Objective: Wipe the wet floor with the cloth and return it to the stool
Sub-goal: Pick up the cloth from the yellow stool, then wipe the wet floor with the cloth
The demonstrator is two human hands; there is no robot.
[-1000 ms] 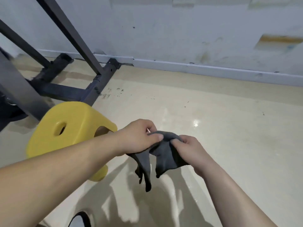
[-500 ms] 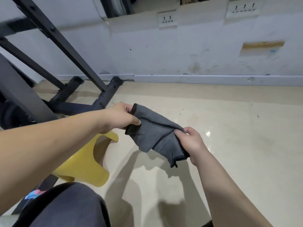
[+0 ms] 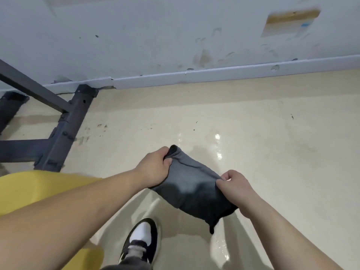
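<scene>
Both hands hold a dark grey cloth (image 3: 191, 189) in the air above the floor (image 3: 272, 152), stretched between them. Left hand (image 3: 153, 167) grips the cloth's far upper corner, fingers curled tight around a bunched bit of fabric, thumb pressed on top. Right hand (image 3: 233, 189) pinches the near right edge, thumb and forefinger closed on the fabric, other fingers folded under. Cloth hangs slack below the right hand, one corner dangling down toward the floor; not touching it as far as can be seen.

Floor is glossy beige, with bright wet-looking reflections just beyond the cloth, toward the wall (image 3: 175, 36), and a shiny streak near the bottom edge under the right forearm. Small dark specks scattered on the floor toward the baseboard (image 3: 214, 75).

Yellow stool (image 3: 29, 189) sits at the left edge, partly hidden behind the left forearm; another yellow bit shows lower down by the shoe. Black-and-white shoe (image 3: 141, 242) stands on the floor at the bottom centre, below the cloth, with a grey trouser cuff over it.

Dark metal frame (image 3: 68, 125) stands on the floor in the far left corner, its foot against the baseboard. Wall is scuffed white with a tan patch (image 3: 290, 21) top right.
</scene>
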